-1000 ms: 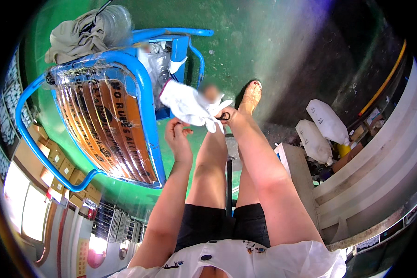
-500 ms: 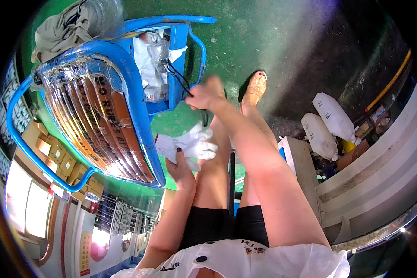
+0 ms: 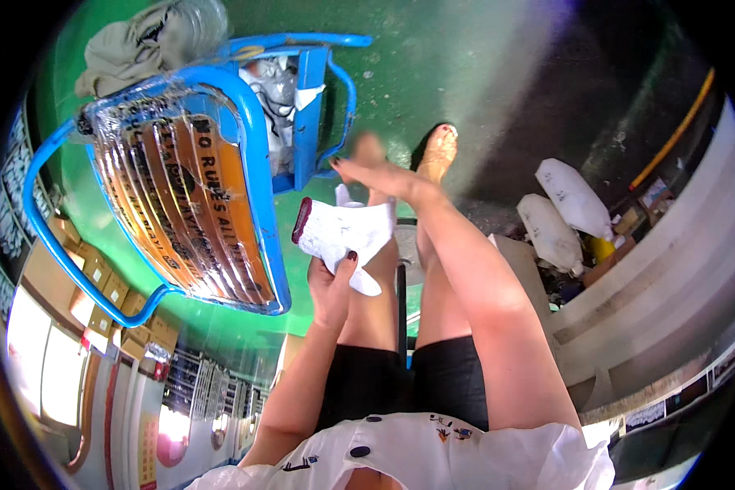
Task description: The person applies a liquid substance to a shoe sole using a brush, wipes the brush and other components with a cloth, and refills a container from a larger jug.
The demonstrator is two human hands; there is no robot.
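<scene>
A white knit glove with a dark red cuff hangs in front of my knees. My left hand grips its lower side, thumb on top. Beyond it, my right hand reaches left with fingers stretched out, the fingertips close to the lower edge of a blue metal chair. Nothing shows in that hand. The chair has slats wrapped in clear film. White material, plastic bags and a black cord lie in its boxed part.
Grey cloth rests on the chair's far end. White bottles lie on the right beside a pale machine panel. Cardboard boxes are stacked at the left. My feet stand on the green floor.
My right hand has let go of the black cord, which now lies in the chair's boxed part. My left hand has raised and turned the glove, its cuff now higher.
</scene>
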